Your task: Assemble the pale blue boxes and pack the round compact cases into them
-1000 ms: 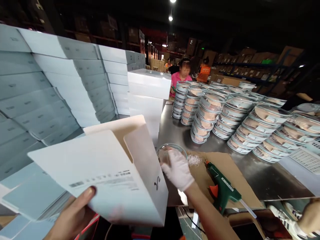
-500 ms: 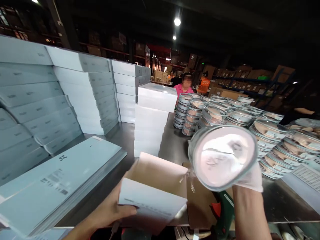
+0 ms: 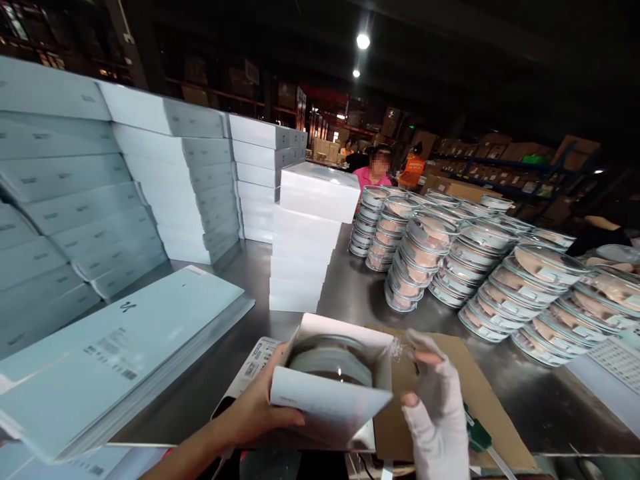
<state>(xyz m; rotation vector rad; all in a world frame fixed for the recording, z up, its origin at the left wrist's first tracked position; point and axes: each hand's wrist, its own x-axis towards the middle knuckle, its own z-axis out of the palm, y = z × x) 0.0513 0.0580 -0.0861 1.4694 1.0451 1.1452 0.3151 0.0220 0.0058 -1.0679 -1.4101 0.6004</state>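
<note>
My left hand [image 3: 260, 407] grips the left side of a white carton [image 3: 325, 407], its thumb pressed on the front wall. The carton's top is open and tilted toward me. Inside sits a round clear glass dish [image 3: 330, 360], its lower part hidden by the walls. My right hand [image 3: 435, 407], in a white glove with bare fingertips, is just right of the carton. Its thumb and fingers are apart and nothing is between them. Below the carton lies brown cardboard [image 3: 465, 363], and a green tool [image 3: 479, 437] is partly hidden behind the glove.
Flat white cartons [image 3: 150, 333] are piled at the left, with walls of closed white boxes [image 3: 140, 127] behind. A shorter box stack [image 3: 305, 247] stands ahead. Tall stacks of glass dishes [image 3: 415, 260] fill the right. A person in pink [image 3: 373, 175] is beyond them.
The glass dish, held in my right hand before, is now inside the carton. My right hand has let go and come down beside it. The carton has shifted slightly right with my left hand.
</note>
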